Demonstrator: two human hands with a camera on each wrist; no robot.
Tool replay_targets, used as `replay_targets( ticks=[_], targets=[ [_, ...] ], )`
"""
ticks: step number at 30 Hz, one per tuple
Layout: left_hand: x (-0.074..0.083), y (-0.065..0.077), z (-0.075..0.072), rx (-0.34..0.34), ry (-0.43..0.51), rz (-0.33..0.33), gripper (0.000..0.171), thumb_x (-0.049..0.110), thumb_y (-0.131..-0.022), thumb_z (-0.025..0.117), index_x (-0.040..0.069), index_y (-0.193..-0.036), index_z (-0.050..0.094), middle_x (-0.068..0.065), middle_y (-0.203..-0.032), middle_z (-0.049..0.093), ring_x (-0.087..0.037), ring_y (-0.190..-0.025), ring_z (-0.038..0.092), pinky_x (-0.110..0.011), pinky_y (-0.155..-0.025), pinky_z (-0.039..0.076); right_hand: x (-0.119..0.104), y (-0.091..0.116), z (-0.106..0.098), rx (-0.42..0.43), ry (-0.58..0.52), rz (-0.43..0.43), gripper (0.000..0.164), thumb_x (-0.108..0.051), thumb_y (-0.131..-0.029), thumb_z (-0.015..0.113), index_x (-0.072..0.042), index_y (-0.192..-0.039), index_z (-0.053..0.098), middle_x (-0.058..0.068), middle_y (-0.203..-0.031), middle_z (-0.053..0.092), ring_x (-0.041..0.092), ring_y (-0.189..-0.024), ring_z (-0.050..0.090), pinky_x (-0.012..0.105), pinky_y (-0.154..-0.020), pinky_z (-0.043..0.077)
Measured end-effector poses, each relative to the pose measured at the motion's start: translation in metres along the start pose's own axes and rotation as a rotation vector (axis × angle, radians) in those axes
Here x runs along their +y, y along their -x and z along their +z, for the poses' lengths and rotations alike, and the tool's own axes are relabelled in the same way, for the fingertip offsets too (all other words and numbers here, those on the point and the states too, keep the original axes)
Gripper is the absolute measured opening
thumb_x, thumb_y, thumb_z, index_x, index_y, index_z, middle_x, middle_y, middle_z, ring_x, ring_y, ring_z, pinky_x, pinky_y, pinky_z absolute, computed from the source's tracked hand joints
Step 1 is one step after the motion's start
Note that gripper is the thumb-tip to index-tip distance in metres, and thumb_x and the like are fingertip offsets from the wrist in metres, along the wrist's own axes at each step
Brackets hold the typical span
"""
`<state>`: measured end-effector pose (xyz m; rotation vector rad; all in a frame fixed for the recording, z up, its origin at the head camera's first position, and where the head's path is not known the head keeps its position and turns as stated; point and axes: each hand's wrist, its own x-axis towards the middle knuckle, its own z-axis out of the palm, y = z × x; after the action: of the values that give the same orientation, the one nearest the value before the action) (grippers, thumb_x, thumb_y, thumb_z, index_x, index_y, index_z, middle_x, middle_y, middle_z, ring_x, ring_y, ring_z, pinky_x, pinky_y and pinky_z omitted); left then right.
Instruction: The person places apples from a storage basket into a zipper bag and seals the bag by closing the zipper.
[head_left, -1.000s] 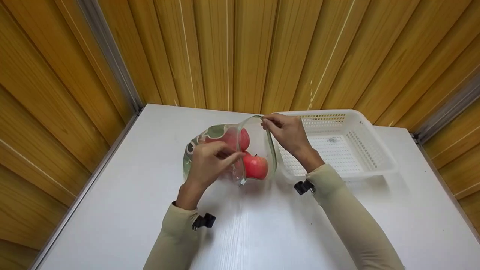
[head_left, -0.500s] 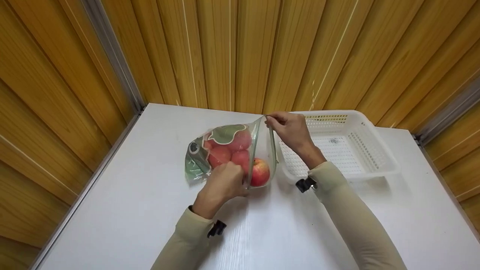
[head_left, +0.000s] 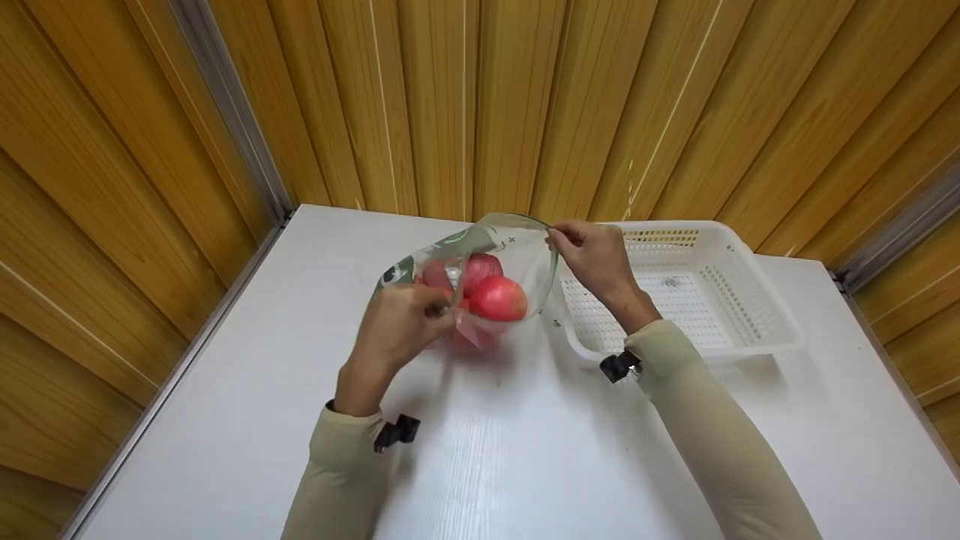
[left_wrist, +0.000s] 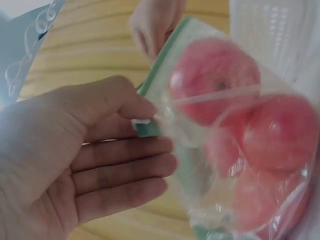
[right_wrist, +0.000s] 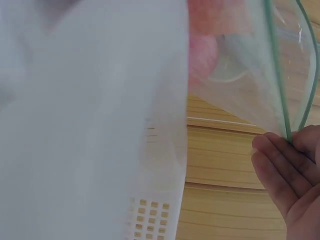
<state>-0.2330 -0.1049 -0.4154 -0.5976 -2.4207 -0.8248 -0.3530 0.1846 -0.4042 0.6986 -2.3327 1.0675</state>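
Observation:
A clear zip bag (head_left: 540,259) with a green-edged mouth and a green printed pattern holds several red apples (head_left: 499,298). Its mouth gapes toward the right in the head view. My left hand (head_left: 394,322) pinches the near corner of the mouth between thumb and index finger, by the small white zip slider (left_wrist: 142,121); its other fingers extend along the bag in the left wrist view. With thumb and fingertips, my right hand (head_left: 596,259) pinches the far corner of the green rim (right_wrist: 282,80).
A white perforated plastic basket (head_left: 757,300) stands on the white table (head_left: 525,457) right beside the bag, under my right forearm. A wood-look panel wall (head_left: 510,112) rises behind the table's back edge.
My left hand dipped low beside the bag, then came back up and left, pulling the mouth wide. The bag tilted up and its apples shifted. My right hand moved slightly right, keeping its pinch.

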Motion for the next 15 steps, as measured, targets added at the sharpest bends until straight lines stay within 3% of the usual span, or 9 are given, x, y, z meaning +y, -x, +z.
replay_targets(
  ticks=[4,10,13,15],
  targets=[
    [-0.012,0.001,-0.020,0.236,-0.006,-0.047,0.003,-0.001,-0.082,0.081,-0.002,-0.085,0.082,-0.010,-0.076,0.076,-0.020,-0.064,0.070,-0.036,-0.059,0.061,0.004,0.000,-0.001,0.005,0.043,0.028,0.012,-0.003,-0.100,0.072,0.004,-0.102,0.081,0.013,-0.092,0.080,0.026,-0.082,0.077,0.039,-0.072,0.061],
    [-0.018,-0.001,-0.032,0.572,-0.007,0.012,0.009,-0.004,-0.083,0.079,-0.007,-0.091,0.081,-0.016,-0.079,0.077,-0.026,-0.066,0.074,-0.042,-0.060,0.064,-0.007,-0.004,-0.002,0.007,0.032,-0.002,0.013,-0.003,-0.101,0.071,0.005,-0.101,0.081,0.013,-0.088,0.079,0.025,-0.079,0.078,0.040,-0.070,0.062],
    [-0.019,-0.002,-0.032,0.695,0.018,0.039,0.012,-0.006,-0.081,0.079,-0.006,-0.093,0.081,-0.015,-0.082,0.077,-0.028,-0.069,0.074,-0.041,-0.066,0.064,-0.015,-0.008,-0.003,0.035,0.031,-0.039,0.013,-0.004,-0.100,0.071,0.004,-0.099,0.081,0.013,-0.087,0.079,0.025,-0.078,0.077,0.041,-0.069,0.062],
    [-0.020,-0.003,-0.030,0.737,0.057,0.041,0.013,-0.008,-0.081,0.080,-0.006,-0.094,0.082,-0.014,-0.084,0.078,-0.029,-0.073,0.075,-0.035,-0.072,0.064,-0.018,-0.009,-0.005,0.044,0.036,-0.041,0.012,-0.003,-0.099,0.071,0.004,-0.098,0.081,0.013,-0.086,0.079,0.025,-0.077,0.077,0.040,-0.069,0.062]
  ],
)
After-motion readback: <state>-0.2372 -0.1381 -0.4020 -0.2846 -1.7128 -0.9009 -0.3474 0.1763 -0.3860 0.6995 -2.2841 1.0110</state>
